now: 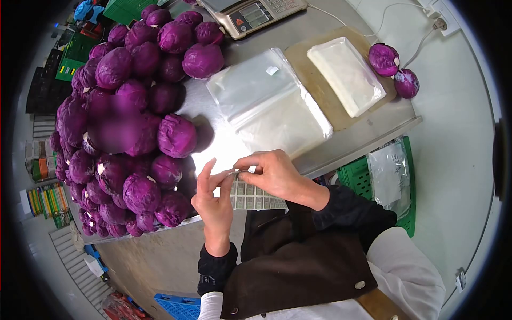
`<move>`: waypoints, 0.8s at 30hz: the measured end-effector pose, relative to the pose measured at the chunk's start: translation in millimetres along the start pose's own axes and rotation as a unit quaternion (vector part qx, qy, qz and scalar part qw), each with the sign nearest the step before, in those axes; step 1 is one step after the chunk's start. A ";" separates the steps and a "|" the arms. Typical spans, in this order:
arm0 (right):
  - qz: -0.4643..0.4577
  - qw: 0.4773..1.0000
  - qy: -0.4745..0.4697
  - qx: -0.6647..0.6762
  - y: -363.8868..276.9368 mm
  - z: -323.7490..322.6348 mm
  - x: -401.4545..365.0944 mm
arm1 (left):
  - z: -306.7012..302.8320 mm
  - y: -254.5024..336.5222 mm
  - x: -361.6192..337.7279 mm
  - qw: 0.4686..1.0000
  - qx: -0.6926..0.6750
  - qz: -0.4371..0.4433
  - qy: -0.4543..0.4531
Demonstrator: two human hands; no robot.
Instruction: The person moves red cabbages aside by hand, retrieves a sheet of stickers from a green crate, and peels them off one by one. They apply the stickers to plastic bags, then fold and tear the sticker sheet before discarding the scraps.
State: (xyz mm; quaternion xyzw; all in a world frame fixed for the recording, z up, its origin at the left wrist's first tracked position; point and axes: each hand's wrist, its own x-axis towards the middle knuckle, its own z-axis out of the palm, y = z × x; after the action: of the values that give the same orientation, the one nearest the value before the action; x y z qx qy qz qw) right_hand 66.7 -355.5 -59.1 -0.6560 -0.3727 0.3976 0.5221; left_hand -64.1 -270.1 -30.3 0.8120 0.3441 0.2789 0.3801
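Note:
My left hand and my right hand meet at the table's front edge. Thumb and fingers of both are pinched together around a small greyish strip, too small to make out clearly; one left finger points up. Just below the fingertips is a sheet of small printed labels in a grid, partly covered by my right hand. Beyond my hands lies a stack of clear plastic bags on the metal table.
Red cabbages are piled high on the left. A digital scale stands at the back. More bags lie on a brown board, with two cabbages beside them. A green crate sits below the table's right edge.

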 end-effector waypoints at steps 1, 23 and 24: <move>-0.029 0.999 0.019 -0.036 2.2 0.6 -1.1 | -1.1 0.4 -0.5 1.000 0.015 -0.018 -0.009; 0.269 0.923 0.218 -0.167 126.6 -137.3 28.4 | 47.1 -149.7 83.9 0.969 -0.025 -0.183 -0.167; 0.272 0.923 0.218 -0.167 123.9 -138.0 32.1 | 54.9 -148.8 88.6 0.972 -0.046 -0.176 -0.151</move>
State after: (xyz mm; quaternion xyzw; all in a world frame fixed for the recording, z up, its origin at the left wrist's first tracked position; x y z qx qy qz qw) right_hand 214.6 -402.0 -165.7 -0.8801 -0.1184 0.3036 0.3454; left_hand -22.7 -154.6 -164.2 0.7532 0.4069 0.0972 0.5076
